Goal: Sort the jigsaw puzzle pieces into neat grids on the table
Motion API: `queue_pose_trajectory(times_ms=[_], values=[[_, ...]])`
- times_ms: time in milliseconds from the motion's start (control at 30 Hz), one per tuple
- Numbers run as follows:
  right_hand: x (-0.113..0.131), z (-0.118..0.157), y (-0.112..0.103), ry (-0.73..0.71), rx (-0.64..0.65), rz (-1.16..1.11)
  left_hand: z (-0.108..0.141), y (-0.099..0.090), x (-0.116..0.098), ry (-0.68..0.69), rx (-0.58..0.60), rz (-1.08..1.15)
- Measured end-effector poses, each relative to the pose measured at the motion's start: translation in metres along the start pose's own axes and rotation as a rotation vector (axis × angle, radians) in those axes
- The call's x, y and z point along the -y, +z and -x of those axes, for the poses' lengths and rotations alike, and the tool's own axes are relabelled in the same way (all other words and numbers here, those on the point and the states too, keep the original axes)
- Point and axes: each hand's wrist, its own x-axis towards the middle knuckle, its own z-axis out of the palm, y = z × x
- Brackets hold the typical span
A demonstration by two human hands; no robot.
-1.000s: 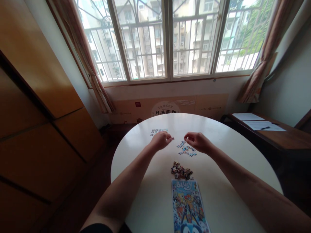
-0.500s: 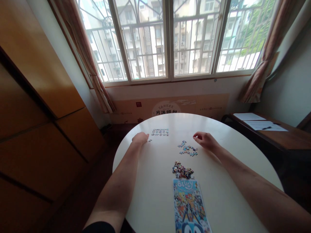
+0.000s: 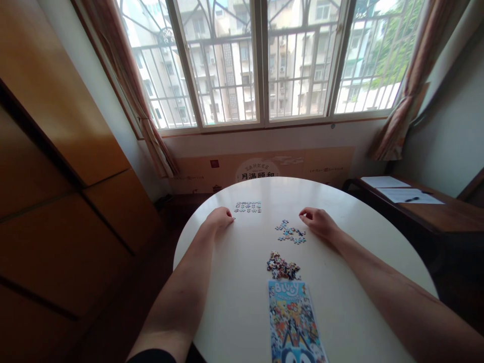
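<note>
Rows of puzzle pieces (image 3: pixel 248 207) lie near the far left of the white round table (image 3: pixel 242 282). Just left of and below them, my left hand (image 3: pixel 222 217) rests with its fingers closed at a small puzzle piece (image 3: pixel 234 218), mostly covered by the fingertips. My right hand (image 3: pixel 315 219) is on the right, its thumb and finger curled together; whether anything is between them is too small to tell. A loose group of bluish pieces (image 3: pixel 290 233) lies just left of it. Nearer stands a heap of mixed pieces (image 3: pixel 282 265).
A Bluey picture sheet (image 3: pixel 295 322) lies at the near side, below the heap. At the right, a brown wooden bench (image 3: pixel 427 206) holds papers (image 3: pixel 410 195) and a pen. Behind the table is a printed cardboard panel (image 3: pixel 291 161) under the windows.
My left fingers have come down over the small piece, which showed beside them before. My right hand has hardly moved. The view has shifted slightly.
</note>
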Motion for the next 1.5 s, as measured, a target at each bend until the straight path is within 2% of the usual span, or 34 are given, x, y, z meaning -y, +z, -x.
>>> queue_pose_trajectory(times_ms=[233,433,633,833,1033,1500], values=[[0.000,0.000,0.005,0.025,0.013,0.033,0.001,0.006,-0.006,-0.017,-0.085,-0.009],[0.003,0.001,0.005,0.034,0.028,0.056,-0.002,0.012,0.002,0.032,-0.150,0.040],[0.005,0.001,0.003,0.045,0.048,0.069,-0.005,0.014,0.007,0.037,-0.167,0.075],[0.006,0.001,0.004,0.041,0.053,0.075,-0.002,0.011,0.003,0.018,-0.159,0.056],[0.006,0.001,0.004,0.042,0.061,0.082,0.001,0.013,-0.001,0.010,-0.201,0.040],[0.006,0.001,0.004,0.040,0.067,0.084,0.000,0.016,0.000,0.008,-0.218,0.066]])
